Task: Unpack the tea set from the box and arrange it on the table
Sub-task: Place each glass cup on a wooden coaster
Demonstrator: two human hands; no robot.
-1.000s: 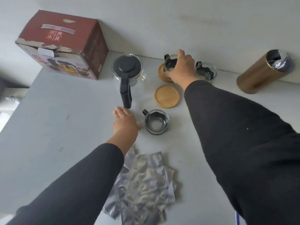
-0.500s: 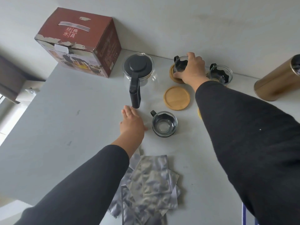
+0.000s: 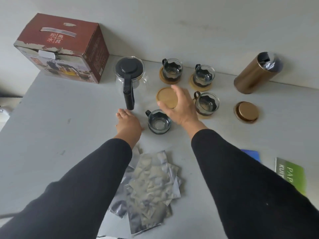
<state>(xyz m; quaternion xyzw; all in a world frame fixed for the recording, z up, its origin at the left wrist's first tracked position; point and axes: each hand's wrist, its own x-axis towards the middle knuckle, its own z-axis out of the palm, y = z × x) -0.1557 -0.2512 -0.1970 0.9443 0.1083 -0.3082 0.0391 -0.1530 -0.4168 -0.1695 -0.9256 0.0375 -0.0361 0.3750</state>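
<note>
Right hand hovering, fingers spread, over bare coaster at centre frame; left hand resting flat beside uncoastered cup. Risking knocking that cup, sleeve passing close.

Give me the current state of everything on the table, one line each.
Box: closed, upright.
Teapot: lid on, empty.
Three cups: on coasters, empty.
Fourth cup: on bare table, empty.
Spare coaster: bare, under right hand.
Canister: open, foil showing.
Canister lid: off, beside it.
Left hand: flat on table.
</note>
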